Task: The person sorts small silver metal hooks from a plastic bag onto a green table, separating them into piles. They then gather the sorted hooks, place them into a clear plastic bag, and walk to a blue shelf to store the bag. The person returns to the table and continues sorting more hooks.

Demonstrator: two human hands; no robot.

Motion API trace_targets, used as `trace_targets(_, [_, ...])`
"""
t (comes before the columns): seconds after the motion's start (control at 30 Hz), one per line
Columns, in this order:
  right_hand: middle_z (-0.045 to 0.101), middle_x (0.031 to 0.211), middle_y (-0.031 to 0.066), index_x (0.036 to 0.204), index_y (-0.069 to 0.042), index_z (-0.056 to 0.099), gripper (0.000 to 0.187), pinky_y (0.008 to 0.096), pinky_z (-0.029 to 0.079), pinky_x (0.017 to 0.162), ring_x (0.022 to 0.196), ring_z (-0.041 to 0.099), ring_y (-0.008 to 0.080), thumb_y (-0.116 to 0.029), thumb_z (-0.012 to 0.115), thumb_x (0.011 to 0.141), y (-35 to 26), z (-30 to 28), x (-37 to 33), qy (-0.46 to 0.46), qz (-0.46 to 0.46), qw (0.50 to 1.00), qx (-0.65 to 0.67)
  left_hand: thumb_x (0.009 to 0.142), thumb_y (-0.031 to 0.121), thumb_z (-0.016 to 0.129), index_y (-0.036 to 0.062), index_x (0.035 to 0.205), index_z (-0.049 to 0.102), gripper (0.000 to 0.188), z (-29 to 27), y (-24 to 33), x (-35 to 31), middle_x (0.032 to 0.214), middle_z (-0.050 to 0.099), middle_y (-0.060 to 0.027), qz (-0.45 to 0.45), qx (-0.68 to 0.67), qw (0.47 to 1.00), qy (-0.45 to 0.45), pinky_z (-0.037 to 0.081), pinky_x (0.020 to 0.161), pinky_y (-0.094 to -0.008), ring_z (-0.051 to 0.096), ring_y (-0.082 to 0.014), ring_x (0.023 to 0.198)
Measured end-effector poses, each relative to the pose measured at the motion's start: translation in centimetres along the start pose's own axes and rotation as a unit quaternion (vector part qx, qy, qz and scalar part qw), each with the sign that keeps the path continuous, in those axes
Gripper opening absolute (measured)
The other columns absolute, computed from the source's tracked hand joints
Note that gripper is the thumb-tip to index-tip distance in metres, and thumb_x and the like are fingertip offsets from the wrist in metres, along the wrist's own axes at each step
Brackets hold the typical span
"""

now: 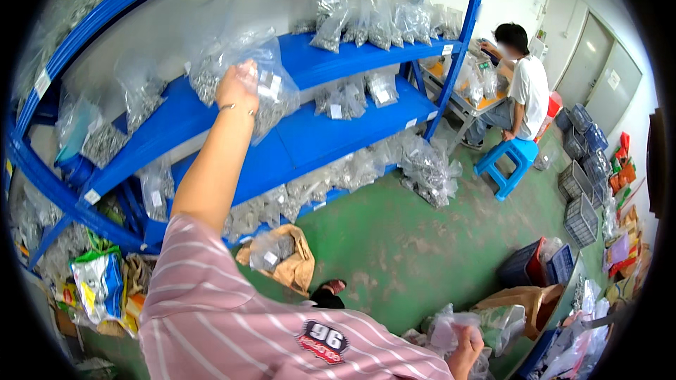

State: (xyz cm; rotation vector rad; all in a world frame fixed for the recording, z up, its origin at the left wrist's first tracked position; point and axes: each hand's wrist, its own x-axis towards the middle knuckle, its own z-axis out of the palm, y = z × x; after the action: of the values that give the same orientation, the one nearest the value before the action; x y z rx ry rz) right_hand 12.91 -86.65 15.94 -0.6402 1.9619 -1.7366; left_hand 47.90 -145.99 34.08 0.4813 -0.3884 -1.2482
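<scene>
My left hand [239,89] reaches up to the blue shelf rack, its fingers closed on the gathered top of a clear plastic bag [271,114]. The bag holds small grey metal-looking parts and has a white label; it hangs in front of the upper blue shelf. Another bag of grey parts [205,79] is just left of the hand, partly blurred. At the lower right, my right hand [466,353] has its fingers curled against a crumpled clear plastic bag [443,331], which it appears to grip. What is in that bag is not clear.
More bags of parts line the blue shelves [282,151]. An open brown sack [299,267] lies on the green floor, near a large bag [431,176]. A person [528,88] sits on a blue stool [508,162] at a table. Grey crates [581,219] stand along the right.
</scene>
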Motion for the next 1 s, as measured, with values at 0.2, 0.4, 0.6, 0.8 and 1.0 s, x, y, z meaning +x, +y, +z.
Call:
trace_targets(0.2, [0.069,0.1,0.0184,0.106,0.002,0.07,0.024,0.0414,0.051,0.083,0.093,0.065,0.034,-0.011,0.054,0.093,-4.4,4.5,-0.3,0.026,-0.106,0.945,-0.309,0.101,0.012,0.047,-0.0085,0.114,0.053,0.026,6.8,-7.2,19.7,0.111,0.061,-0.0209,0.041,-0.102,0.994,-0.028,0.052,0.092,-0.0368,0.061,-0.0291,0.108])
trace_targets(0.4, [0.069,0.108,0.0186,0.109,0.0,0.069,0.027,0.043,0.052,0.088,0.099,0.065,0.0335,-0.006,0.055,0.088,-5.5,8.7,-1.1,0.091,-0.05,0.939,-0.329,0.084,0.007,0.067,-0.0055,0.114,0.06,0.033,7.1,-13.9,21.0,0.105,0.066,-0.0175,0.002,0.118,0.982,0.151,0.05,0.079,-0.0388,0.064,-0.0249,0.092])
trace_targets(0.6, [0.061,0.079,0.0041,0.082,-0.002,0.06,0.028,0.03,0.047,0.073,0.074,0.057,0.0137,-0.026,0.061,0.097,-6.4,13.2,-1.8,0.282,0.035,0.949,0.133,0.088,0.0,0.061,0.0022,0.13,0.042,0.047,4.5,-22.9,5.6,0.131,0.049,-0.0124,0.142,0.221,0.959,-0.103,0.045,0.094,-0.0303,0.055,-0.0198,0.111])
trace_targets(0.8, [0.067,0.093,0.0119,0.092,-0.004,0.06,0.022,0.0402,0.05,0.089,0.093,0.066,0.0253,-0.022,0.052,0.102,-8.3,12.8,-3.4,0.353,-0.017,0.86,0.368,0.095,0.012,0.06,0.0083,0.128,0.046,0.036,-4.3,-27.5,-20.9,0.112,0.063,-0.0101,-0.541,0.283,0.646,-0.458,0.054,0.08,-0.0311,0.064,-0.0189,0.101])
trace_targets(1.0, [0.069,0.107,0.015,0.106,-0.003,0.061,0.027,0.0443,0.05,0.094,0.101,0.066,0.0282,-0.027,0.049,0.103,-12.2,13.9,-11.7,0.428,-0.141,0.79,0.416,0.084,0.064,0.061,0.0071,0.147,0.032,0.09,-7.4,-19.6,-41.0,0.139,0.051,-0.0151,-0.85,0.052,0.091,-0.517,0.04,0.108,-0.0521,0.047,-0.0321,0.131])
